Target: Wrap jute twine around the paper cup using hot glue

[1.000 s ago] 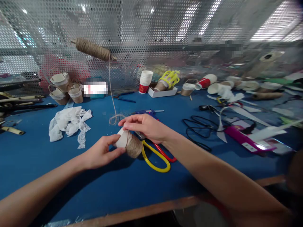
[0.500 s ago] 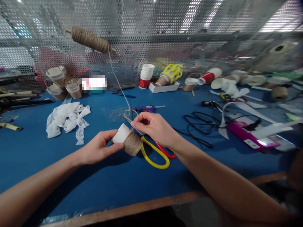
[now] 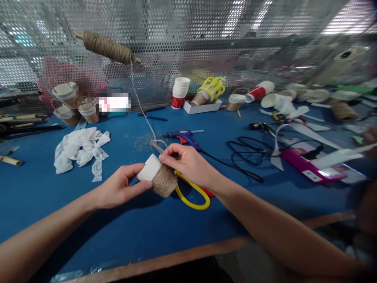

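My left hand point(image 3: 119, 186) is closed around the white end of a small paper cup point(image 3: 149, 169), thumb below and fingers above. The cup lies tilted, its other part wrapped in brown twine point(image 3: 164, 181). My right hand point(image 3: 190, 163) pinches the twine against the cup where the wrapping meets the white. From there the twine loops back and runs up to a twine roll point(image 3: 107, 48) on a stick at the mesh. Scissors point(image 3: 193, 205) with yellow and red handles lie beneath my right hand, partly hidden.
A blue glue gun point(image 3: 185, 135) with a black cord point(image 3: 250, 157) lies beyond my hands. White lace point(image 3: 79, 147) is heaped at left, before wrapped cups point(image 3: 69, 96). Stacked paper cups point(image 3: 180, 92) stand at the back. A purple device point(image 3: 309, 165) lies right, near a blurred hand point(image 3: 370, 135) of another person.
My right hand has moved slightly left and down, bringing the pinched twine closer against the cup. More of the glue gun shows. A blurred hand has appeared at the right edge.
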`<state>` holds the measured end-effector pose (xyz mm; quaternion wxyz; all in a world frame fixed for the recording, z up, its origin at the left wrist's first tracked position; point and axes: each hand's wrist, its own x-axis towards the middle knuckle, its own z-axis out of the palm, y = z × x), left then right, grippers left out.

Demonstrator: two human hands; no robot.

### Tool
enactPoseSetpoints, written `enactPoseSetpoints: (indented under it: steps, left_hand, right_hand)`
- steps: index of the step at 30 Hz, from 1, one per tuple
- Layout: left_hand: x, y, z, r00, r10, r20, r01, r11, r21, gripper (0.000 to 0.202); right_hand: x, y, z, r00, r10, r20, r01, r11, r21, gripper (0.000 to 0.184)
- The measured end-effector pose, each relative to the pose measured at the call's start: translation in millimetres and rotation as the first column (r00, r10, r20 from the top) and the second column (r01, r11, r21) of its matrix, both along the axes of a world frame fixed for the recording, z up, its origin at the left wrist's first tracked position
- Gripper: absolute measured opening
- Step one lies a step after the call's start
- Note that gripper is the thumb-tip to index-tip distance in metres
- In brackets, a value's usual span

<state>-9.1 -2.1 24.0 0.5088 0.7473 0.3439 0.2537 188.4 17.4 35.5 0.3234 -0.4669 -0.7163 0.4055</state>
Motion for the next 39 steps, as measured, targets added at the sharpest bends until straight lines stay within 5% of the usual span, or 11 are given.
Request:
enactPoseSetpoints:
  steps: [10, 30, 39]
  left_hand:
    - [0, 0, 2.9, 0.996, -0.036, -0.085, 0.045, 0.993, 0.11, 0.021]
    - [0, 4, 4.0, 0.995, -0.012, 0.098, 0.012, 1.0, -0.001, 0.023]
    - [6, -2, 0.6, 0.997, 0.069, -0.014, -0.07, 0.996, -0.047, 0.028]
  right_hand:
    - [-3, -9, -5.2, 0.992, 0.023, 0.125, -0.031, 0.998, 0.063, 0.023]
    - [-5, -5, -11.3, 1.0, -0.015, 0.013, 0.015, 0.999, -0.03, 0.028]
    - [-9, -9, -14.6, 0.992, -0.067, 0.105, 0.055, 0.992, 0.114, 0.024]
